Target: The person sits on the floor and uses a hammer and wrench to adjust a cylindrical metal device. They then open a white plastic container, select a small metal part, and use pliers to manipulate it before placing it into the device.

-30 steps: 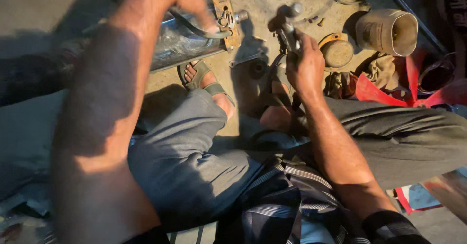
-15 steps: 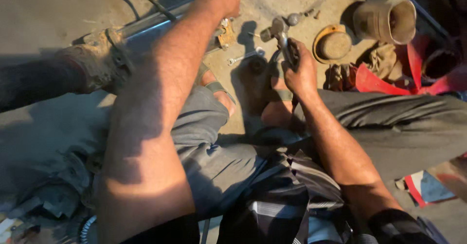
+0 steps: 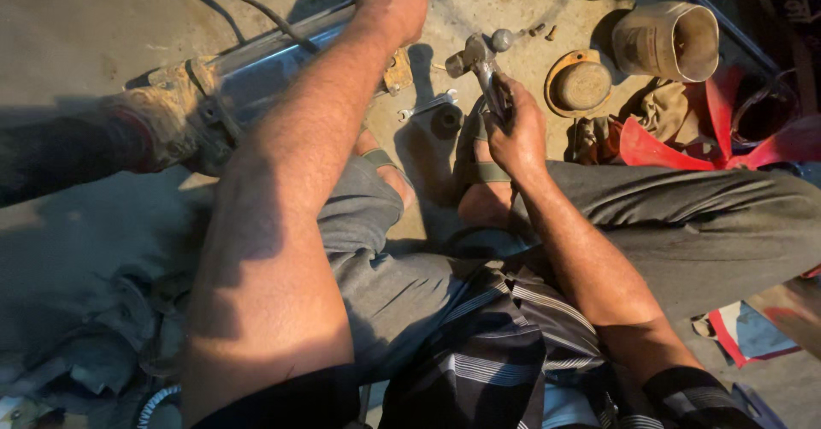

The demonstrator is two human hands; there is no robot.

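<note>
My left hand [image 3: 392, 3] is stretched forward and closed over the end of a long shiny metal tube [image 3: 265, 53] that lies across the concrete floor. A dirty clamp and rag-wrapped part [image 3: 175, 112] sits on the tube's left end. My right hand [image 3: 513, 130] grips the handles of metal pliers [image 3: 481, 65], whose jaws point away from me. A small spanner [image 3: 428, 104] lies on the floor between the two hands. I sit on the ground with my sandalled feet [image 3: 479, 177] below the pliers.
A round rusty cap [image 3: 580, 82] and a short wide metal pipe section [image 3: 669, 42] lie at the upper right, by red plastic fan blades [image 3: 684, 142] and a rag. Small bolts [image 3: 540, 30] and a black cable [image 3: 239, 1] lie on the floor. Crumpled cloth fills the lower left.
My left hand has moved right along the tube to its far end, and the tube now lies more fully in view. My right hand keeps its hold on the pliers.
</note>
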